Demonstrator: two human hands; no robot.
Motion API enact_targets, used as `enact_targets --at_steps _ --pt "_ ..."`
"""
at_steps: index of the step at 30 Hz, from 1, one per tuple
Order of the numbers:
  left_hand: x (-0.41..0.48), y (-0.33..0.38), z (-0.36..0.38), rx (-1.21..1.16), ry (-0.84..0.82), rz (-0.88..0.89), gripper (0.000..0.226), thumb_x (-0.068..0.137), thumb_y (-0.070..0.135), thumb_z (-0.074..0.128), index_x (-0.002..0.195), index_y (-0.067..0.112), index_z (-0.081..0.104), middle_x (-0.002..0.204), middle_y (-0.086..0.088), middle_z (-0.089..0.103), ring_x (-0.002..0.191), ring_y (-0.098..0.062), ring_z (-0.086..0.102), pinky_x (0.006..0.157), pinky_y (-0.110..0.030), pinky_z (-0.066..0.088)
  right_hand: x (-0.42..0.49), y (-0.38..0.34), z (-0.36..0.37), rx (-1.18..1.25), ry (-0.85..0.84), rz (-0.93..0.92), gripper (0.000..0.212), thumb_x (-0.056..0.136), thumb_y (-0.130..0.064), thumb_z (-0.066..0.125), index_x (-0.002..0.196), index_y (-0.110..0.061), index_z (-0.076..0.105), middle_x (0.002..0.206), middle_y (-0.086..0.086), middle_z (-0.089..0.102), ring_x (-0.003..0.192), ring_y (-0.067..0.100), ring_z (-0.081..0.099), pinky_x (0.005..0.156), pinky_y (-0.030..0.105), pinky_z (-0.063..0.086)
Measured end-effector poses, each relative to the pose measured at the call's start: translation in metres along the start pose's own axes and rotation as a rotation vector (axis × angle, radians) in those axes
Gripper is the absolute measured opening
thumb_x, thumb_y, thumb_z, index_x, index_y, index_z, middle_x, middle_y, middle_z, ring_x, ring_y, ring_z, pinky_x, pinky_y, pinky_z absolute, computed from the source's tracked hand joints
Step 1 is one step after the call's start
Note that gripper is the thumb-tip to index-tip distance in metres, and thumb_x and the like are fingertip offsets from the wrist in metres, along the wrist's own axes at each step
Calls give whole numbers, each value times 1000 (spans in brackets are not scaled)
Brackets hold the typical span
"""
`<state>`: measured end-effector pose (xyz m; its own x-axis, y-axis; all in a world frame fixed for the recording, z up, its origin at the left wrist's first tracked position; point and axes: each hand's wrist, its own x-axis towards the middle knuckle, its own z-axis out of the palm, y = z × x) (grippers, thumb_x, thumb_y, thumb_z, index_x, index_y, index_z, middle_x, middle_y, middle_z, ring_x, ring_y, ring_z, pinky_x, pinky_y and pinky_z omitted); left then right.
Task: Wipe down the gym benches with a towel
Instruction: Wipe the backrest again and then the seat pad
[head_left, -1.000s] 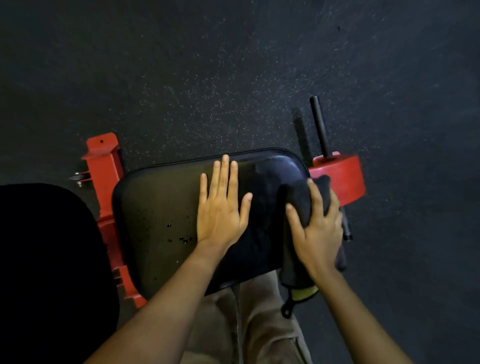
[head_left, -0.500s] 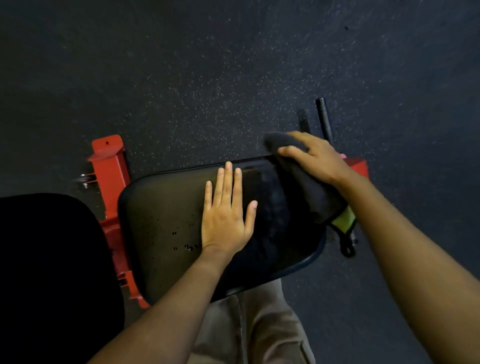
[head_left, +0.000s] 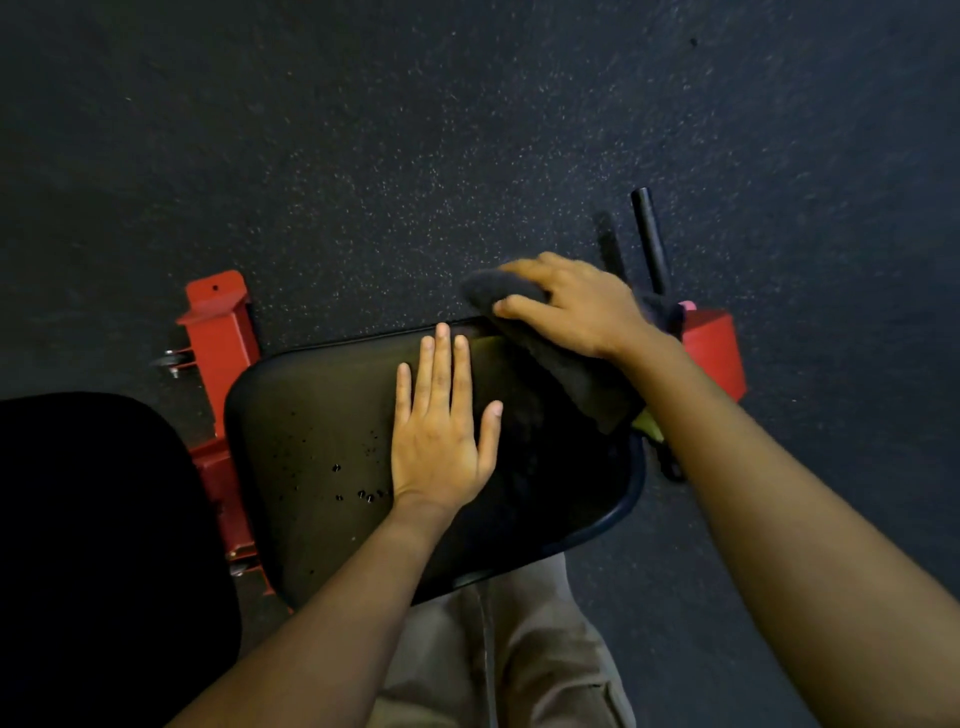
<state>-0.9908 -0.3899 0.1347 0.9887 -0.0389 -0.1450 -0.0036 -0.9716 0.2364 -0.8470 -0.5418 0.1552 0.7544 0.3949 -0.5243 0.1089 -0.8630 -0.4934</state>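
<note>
— Towel, where is it?
— Over the bench pad's far right corner, with the right hand curled round it.
— And the left hand?
— Flat on the pad, fingers straight. Red frame beneath.

Dark rubber floor fills the whole far half, peppered with pale flecks that bunch thickest around the middle. One lone dark speck sits way out at the far right. Over on the right, a slim black bar angles away across the floor, a dark shadow just to its left. Near centre, khaki trousers, a seam running down them. Near left, a big black rounded shape, too dark to identify.
</note>
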Motion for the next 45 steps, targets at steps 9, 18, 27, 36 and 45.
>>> enact_targets --at_steps 9,18,27,36,45 --pt "-1 1 1 13 5 -10 64 96 39 32 145 0 25 153 -19 22 143 -29 16 114 -44 11 -130 28 73 430 446 233 65 85 -58 45 145 -40 28 147 7 32 134 28 36 107 44 33" --pt "-2 3 1 40 21 -19 63 96 38 33 146 0 27 153 -20 23 142 -29 16 115 -44 10 -10 11 12 73 172 118 52 87 -61 50 135 -41 45 133 0 47 121 31 49 96 49 42" --pt "-2 3 2 35 32 -9 63 96 38 32 145 0 25 152 -21 25 141 -30 18 114 -44 11 -132 22 79 453 512 359 67 80 -68 42 141 -47 23 144 3 35 128 32 42 98 54 41" --pt "-2 2 4 31 56 3 62 96 38 32 144 -1 30 152 -22 25 141 -32 19 114 -44 10 -33 27 25 175 286 182 58 85 -61 53 139 -45 38 138 -1 42 123 33 46 98 50 42" --pt "-9 -4 -1 -193 96 293 41 97 19 39 131 0 51 144 -18 41 135 -28 34 113 -41 22 -121 22 84 494 664 448 63 83 -57 60 141 -46 38 144 -6 39 130 23 41 98 40 37"
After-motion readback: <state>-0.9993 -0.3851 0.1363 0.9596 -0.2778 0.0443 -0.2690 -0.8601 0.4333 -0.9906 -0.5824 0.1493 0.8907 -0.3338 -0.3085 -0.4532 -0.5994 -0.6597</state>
